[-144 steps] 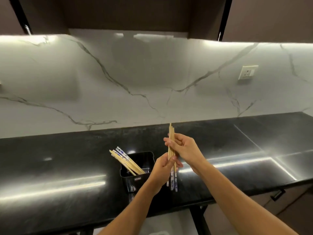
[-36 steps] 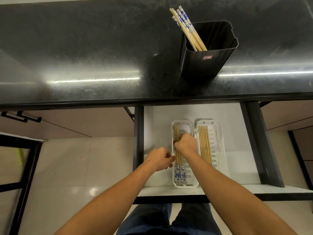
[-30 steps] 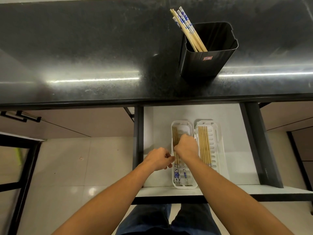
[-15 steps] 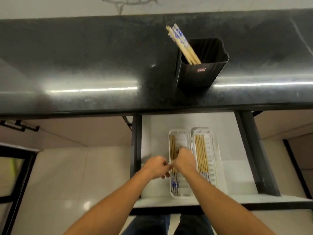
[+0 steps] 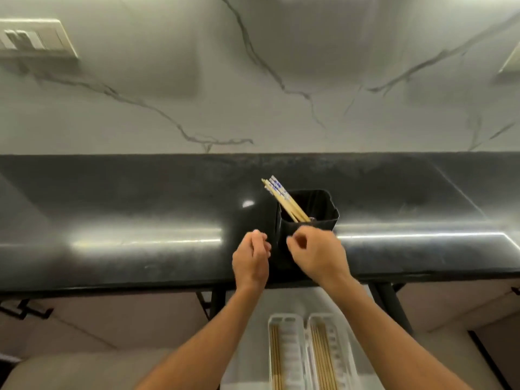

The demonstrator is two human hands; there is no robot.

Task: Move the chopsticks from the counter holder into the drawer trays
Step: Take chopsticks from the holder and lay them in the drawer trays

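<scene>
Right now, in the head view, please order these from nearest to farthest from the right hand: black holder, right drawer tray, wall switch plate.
1. Black holder, just beyond the right hand.
2. Right drawer tray, below in the drawer.
3. Wall switch plate, far upper left.

I see both hands raised over the front edge of the black desk (image 5: 140, 198), empty, fingers loosely curled: left hand (image 5: 250, 260) just left of the black holder (image 5: 323, 209), right hand (image 5: 318, 254) before it. Chopsticks (image 5: 284, 198) lean leftward inside. Below, two white trays (image 5: 305, 347) hold chopsticks.
</scene>
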